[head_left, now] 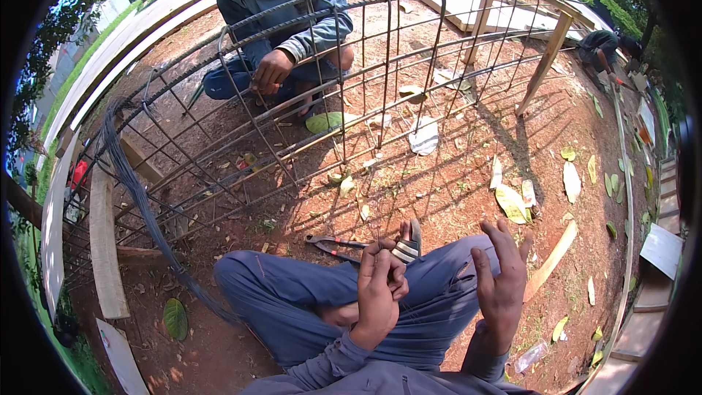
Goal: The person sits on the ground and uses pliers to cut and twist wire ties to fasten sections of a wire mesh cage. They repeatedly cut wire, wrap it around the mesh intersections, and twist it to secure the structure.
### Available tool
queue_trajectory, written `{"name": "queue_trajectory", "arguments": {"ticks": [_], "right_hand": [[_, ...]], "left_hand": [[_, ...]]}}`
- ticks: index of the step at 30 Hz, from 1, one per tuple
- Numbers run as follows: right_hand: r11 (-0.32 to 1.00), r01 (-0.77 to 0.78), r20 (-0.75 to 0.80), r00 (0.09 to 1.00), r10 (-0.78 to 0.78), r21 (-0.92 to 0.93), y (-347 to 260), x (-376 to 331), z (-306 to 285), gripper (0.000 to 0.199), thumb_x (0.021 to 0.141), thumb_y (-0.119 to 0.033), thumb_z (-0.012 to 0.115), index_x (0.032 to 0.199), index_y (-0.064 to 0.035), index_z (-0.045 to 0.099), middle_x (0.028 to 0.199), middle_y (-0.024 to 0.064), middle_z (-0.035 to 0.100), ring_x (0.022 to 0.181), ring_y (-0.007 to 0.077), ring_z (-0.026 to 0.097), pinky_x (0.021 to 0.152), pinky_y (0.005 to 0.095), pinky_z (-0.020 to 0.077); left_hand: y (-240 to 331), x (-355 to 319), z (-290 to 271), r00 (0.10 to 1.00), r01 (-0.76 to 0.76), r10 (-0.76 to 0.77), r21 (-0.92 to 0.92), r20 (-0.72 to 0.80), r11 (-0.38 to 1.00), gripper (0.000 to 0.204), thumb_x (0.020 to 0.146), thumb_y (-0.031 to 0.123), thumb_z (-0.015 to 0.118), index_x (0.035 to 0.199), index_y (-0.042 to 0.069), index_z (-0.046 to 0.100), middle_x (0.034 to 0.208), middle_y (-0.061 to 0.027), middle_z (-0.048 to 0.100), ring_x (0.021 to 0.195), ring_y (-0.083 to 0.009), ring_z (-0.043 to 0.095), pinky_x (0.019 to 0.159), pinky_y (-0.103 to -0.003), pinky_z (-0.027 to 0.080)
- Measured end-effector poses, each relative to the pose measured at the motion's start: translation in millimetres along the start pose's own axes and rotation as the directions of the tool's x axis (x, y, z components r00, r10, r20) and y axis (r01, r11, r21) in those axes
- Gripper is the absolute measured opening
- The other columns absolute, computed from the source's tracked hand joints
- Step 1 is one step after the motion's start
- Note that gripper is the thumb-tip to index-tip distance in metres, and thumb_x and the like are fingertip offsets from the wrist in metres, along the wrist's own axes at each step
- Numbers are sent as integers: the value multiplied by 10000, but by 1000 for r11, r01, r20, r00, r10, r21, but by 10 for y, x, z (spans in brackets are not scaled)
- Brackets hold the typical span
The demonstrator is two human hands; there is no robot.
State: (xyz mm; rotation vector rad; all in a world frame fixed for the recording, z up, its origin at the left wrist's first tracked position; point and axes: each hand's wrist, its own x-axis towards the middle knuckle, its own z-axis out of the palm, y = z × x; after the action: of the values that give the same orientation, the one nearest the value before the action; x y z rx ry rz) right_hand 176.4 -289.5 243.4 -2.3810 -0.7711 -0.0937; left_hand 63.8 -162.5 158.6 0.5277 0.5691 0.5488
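Note:
My left hand (380, 285) is raised over my lap with the fingers curled and the thumb pressed to them. What is in that pinch, if anything, is too fine to make out. To its right, my right hand (500, 281) is held up above my knee, fingers spread and nothing in it. Pincers (338, 246) with red and dark handles lie on the soil just beyond my legs. A long cage of rebar (340, 80) stretches across in front of me. Over its left end hangs a bundle of thin dark wire (139, 194), trailing down beside my knee.
Across the cage a co-worker (281, 36) squats, hands together at the bars. Wooden props (545, 66) stand at the cage's right part. Boards (110, 241) lie at left. Another person (603, 51) bends at far right. Leaves (512, 203) and a clear plastic piece (531, 357) litter the soil.

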Motion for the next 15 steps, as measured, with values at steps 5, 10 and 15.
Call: {"name": "queue_trajectory", "arguments": {"ticks": [5, 10, 15], "right_hand": [[621, -245, 312, 950, 1, 744, -452, 130, 697, 565, 1082, -85, 523, 1598, 0, 309, 1427, 195, 598, 1216, 269, 663, 1030, 350, 529], [519, -321, 309, 944, 113, 792, -559, 232, 925, 541, 1081, -89, 526, 1580, 9, 341, 1387, 201, 617, 1074, 255, 724, 907, 361, 614], [459, -345, 325, 937, 125, 819, -527, 223, 992, 492, 1062, -91, 569, 1522, 30, 445, 1310, 201, 666, 1024, 255, 743, 872, 368, 632]], "left_hand": [[-119, -281, -155, 992, 111, -114, 66, 49, 992, 185, 1141, 225, 426, 1270, 111, 492, 786, -7, 516, 581, -37, 384, 487, -209, 314], [-116, -426, -359, 995, 67, -80, 200, 59, 978, 209, 1140, 211, 423, 1294, 89, 494, 786, 5, 519, 591, -35, 398, 493, -207, 318], [-100, -454, -401, 993, 31, -57, 242, 103, 970, 227, 1141, 206, 407, 1286, 63, 506, 771, 1, 497, 589, -41, 401, 491, -209, 339]]}}
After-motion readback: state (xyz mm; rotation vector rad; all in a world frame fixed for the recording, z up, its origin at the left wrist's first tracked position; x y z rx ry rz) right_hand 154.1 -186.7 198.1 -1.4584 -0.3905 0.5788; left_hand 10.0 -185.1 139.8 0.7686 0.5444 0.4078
